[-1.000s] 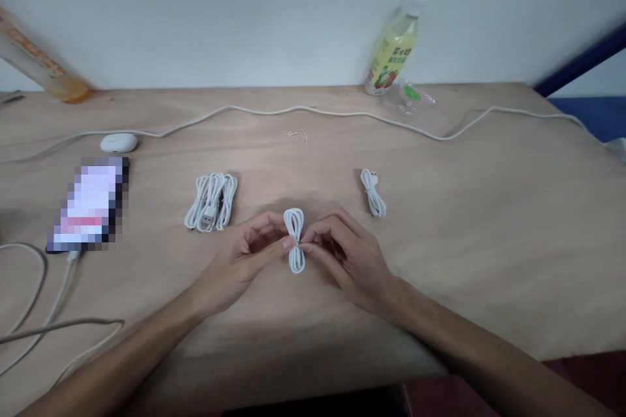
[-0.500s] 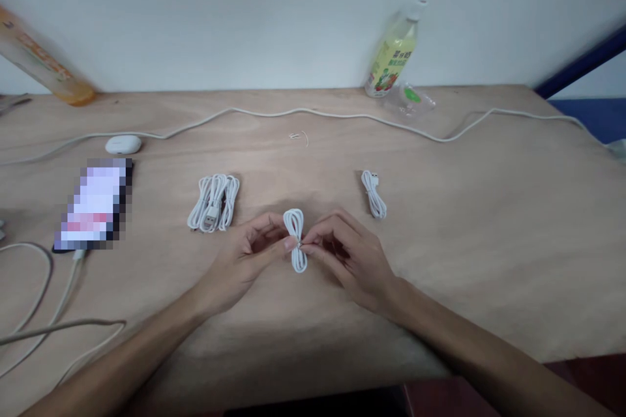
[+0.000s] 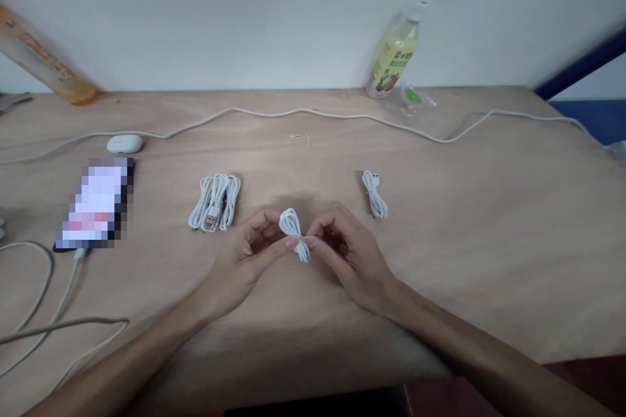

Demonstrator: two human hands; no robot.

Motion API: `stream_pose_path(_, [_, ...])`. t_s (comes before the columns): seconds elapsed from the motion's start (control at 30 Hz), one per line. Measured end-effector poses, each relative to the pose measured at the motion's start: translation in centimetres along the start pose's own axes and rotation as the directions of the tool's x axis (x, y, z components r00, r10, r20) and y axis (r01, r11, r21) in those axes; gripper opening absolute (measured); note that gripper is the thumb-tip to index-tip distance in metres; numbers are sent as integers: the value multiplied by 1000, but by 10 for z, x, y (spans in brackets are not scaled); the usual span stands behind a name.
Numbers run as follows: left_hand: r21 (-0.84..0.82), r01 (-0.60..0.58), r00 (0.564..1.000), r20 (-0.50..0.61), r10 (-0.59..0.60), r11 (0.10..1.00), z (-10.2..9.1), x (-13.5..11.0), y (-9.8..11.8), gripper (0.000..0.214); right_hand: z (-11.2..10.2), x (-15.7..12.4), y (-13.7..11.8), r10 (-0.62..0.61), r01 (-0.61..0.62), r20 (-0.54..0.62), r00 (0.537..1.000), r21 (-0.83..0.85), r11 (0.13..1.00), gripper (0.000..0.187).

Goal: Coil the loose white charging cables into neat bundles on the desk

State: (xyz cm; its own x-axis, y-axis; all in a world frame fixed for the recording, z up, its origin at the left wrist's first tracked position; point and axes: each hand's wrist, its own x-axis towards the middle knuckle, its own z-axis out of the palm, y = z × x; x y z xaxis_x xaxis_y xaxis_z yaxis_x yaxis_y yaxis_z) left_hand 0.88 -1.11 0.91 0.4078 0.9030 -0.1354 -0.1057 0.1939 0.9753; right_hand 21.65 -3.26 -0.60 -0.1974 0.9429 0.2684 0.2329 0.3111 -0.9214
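Observation:
A white USB-type cable (image 3: 289, 223), coiled into a narrow bundle and cinched at its middle, is held above the table between my two hands. My left hand (image 3: 254, 247) is closed, its thumb and fingers gripping the bundle from the left. Closed in a pinch, my right hand (image 3: 345, 247) has its fingertips at the thin twist tie (image 3: 300, 238) round the bundle's waist; the fingers partly cover the tie. Several coiled white cables (image 3: 214, 202) lie side by side left of my hands, one USB plug showing. Another tied cable (image 3: 374, 195) rests to the right.
Small tie pieces (image 3: 299, 137) lie behind my hands. A long white cord (image 3: 303, 112) crosses the wooden table (image 3: 489, 221). At left are a phone (image 3: 92, 205) with a lead plugged in, a white case (image 3: 124, 143) and an orange bottle (image 3: 53, 65). A yellow-labelled bottle (image 3: 394, 58) stands near clear plastic (image 3: 415, 101).
The held bundle has tilted, its upper loops leaning left and its lower end swinging right. My right fingertips have shifted slightly at the tie. The cables on the table stay put.

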Motion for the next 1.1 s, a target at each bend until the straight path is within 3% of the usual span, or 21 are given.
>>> stream_pose_path(0.23, [122, -47, 997, -54, 54, 991, 3, -4, 3, 11, 1, -1, -2, 53, -52, 0, 999, 58, 997, 12])
stream_pose_path(0.47, [146, -92, 991, -78, 104, 985, 0, -3, 0, 9, 2, -2, -2, 20, -20, 5, 1000, -17, 1000, 5])
stream_pose_path(0.7, [136, -86, 989, -107, 101, 987, -2, -2, -1, 15, 2, -6, 0, -151, 147, -6, 989, -194, 970, 11])
stream_pose_path(1.1, [241, -127, 982, -106, 156, 962, -1, -5, 0, 10, -2, -3, -1, -281, 279, 48, 958, -367, 887, 12])
